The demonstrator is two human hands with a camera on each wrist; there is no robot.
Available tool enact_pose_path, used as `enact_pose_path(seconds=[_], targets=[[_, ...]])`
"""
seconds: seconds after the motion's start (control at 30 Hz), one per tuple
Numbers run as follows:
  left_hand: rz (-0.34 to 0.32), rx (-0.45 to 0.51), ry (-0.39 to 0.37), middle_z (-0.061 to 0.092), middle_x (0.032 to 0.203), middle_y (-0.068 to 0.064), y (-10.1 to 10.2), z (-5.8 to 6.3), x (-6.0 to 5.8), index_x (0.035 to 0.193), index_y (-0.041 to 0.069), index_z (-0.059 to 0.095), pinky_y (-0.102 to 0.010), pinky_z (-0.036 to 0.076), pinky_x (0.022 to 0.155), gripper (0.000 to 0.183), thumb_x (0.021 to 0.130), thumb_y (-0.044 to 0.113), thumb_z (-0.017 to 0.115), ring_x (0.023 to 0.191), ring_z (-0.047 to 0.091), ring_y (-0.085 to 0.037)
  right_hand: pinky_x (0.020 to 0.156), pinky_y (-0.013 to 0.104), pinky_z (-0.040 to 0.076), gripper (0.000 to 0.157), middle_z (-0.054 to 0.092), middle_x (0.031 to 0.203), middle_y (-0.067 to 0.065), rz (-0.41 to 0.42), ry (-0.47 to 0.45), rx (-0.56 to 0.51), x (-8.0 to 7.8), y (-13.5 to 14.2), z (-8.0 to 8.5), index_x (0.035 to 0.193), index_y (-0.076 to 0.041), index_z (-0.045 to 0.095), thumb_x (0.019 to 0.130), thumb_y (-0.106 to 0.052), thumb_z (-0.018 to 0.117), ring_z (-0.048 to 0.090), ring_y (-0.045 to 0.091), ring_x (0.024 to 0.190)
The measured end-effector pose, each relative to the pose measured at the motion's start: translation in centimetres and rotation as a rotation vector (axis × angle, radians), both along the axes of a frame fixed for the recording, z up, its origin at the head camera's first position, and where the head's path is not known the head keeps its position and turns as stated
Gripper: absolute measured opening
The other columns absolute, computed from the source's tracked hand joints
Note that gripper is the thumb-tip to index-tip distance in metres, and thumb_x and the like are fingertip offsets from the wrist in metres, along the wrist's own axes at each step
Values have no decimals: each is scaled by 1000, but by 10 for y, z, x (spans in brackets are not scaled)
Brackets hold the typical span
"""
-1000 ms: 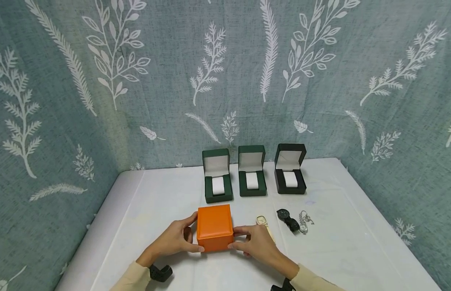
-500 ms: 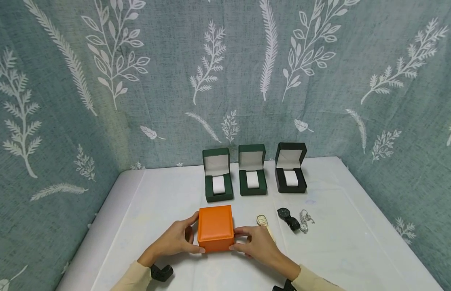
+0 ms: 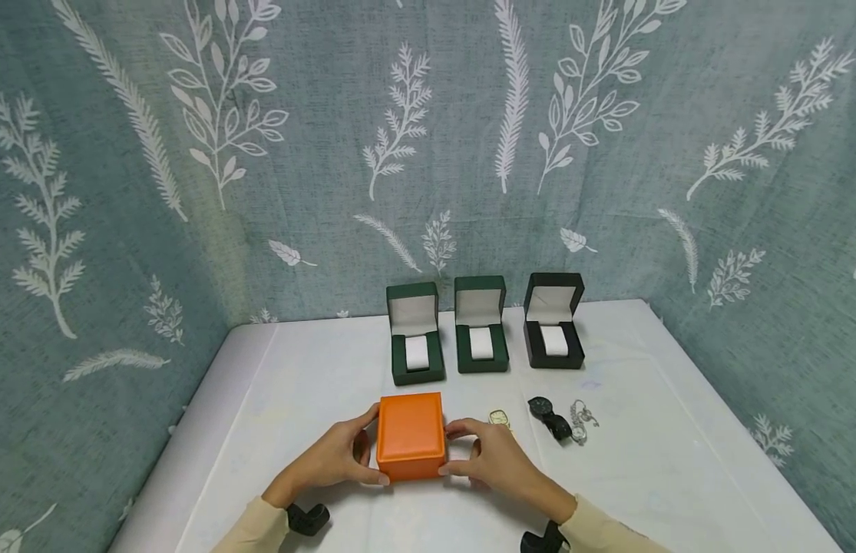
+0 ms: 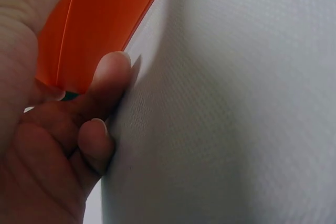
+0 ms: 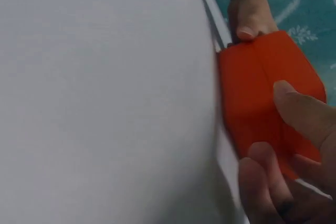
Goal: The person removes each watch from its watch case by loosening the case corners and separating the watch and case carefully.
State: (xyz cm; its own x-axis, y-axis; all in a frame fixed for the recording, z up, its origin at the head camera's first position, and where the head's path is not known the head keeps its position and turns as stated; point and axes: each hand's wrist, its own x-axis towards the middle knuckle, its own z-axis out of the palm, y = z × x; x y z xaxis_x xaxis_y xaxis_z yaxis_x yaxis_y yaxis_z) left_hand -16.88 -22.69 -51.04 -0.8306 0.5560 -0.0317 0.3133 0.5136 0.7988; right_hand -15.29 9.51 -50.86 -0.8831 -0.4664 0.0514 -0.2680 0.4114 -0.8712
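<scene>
A closed orange box (image 3: pixel 410 436) with a padded lid stands on the white table before me. My left hand (image 3: pixel 331 455) grips its left side, thumb at the front corner and index finger towards the back. The left wrist view has that hand's curled fingers (image 4: pixel 107 77) beside the orange wall. On the other side my right hand (image 3: pixel 493 457) holds the box with bent fingers and thumb at its right edge. In the right wrist view its thumb (image 5: pixel 302 111) lies over the orange side. A gold watch (image 3: pixel 499 417) is partly hidden behind my right hand.
Two open green watch boxes (image 3: pixel 418 361) (image 3: pixel 481 355) and an open black one (image 3: pixel 554 349) stand at the back, each with a white cushion. A black watch (image 3: pixel 548 417) and a silver chain watch (image 3: pixel 581 421) lie to the right. Patterned curtain (image 3: pixel 428 153) surrounds the table.
My right hand has shifted slightly upward in the head view and covers more of the gold watch, hiding its strap. The orange box and left hand have hardly moved.
</scene>
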Motion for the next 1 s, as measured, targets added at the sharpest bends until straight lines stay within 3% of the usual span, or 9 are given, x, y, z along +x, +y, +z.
enact_pose_path(seconds=[0.03,0.13,0.27,0.37,0.47,0.6,0.87,1.0], targets=[[-1,1,4,59,70,-1,0,0,0,162,-2,21,-23,44,57,121,74,36,95,61,52,-6,43,27,46,71,74,104,0,11,-5,-6,-2,1,1,137,-17,64,77,-40,91,59,12,47],[-2,-4,21,60,70,0,0,-2,-2,162,-1,21,-22,44,57,122,73,39,95,61,52,-5,49,31,52,90,69,113,7,61,-21,-37,-9,3,5,152,-19,48,76,-38,92,63,16,54],[-4,-17,21,61,70,1,1,-3,-1,162,-1,20,-22,44,57,123,73,41,94,60,52,-4,58,31,56,104,68,88,7,123,-19,-46,-18,4,7,160,-21,34,76,-35,93,67,16,64],[-3,-20,8,61,71,0,1,-3,-1,162,-2,20,-22,44,56,123,74,41,94,60,52,-5,63,31,57,110,69,87,7,162,-23,-46,-22,4,7,163,-23,27,76,-34,94,68,15,71],[-5,-23,11,61,71,0,1,-2,-1,162,0,21,-22,43,56,123,73,42,94,60,51,-4,66,31,57,111,66,122,6,206,-14,-48,-24,2,8,164,-24,27,76,-33,94,68,17,78],[-16,-30,17,61,71,1,2,-3,-1,163,1,22,-22,44,57,123,73,43,94,61,52,-4,70,30,56,109,41,156,1,230,46,-16,-25,-1,9,162,-23,33,73,-36,95,67,17,82],[-17,-20,75,60,70,1,3,-3,0,162,2,24,-22,44,55,124,70,45,95,60,51,-3,63,24,52,105,53,141,-1,195,182,85,-29,-2,11,158,-26,41,71,-54,92,61,10,70],[-9,-37,112,59,71,2,4,-3,0,161,0,26,-22,44,55,125,68,48,95,61,50,-2,58,22,45,101,68,106,1,191,219,119,-32,-1,13,156,-26,45,71,-60,89,55,6,63]])
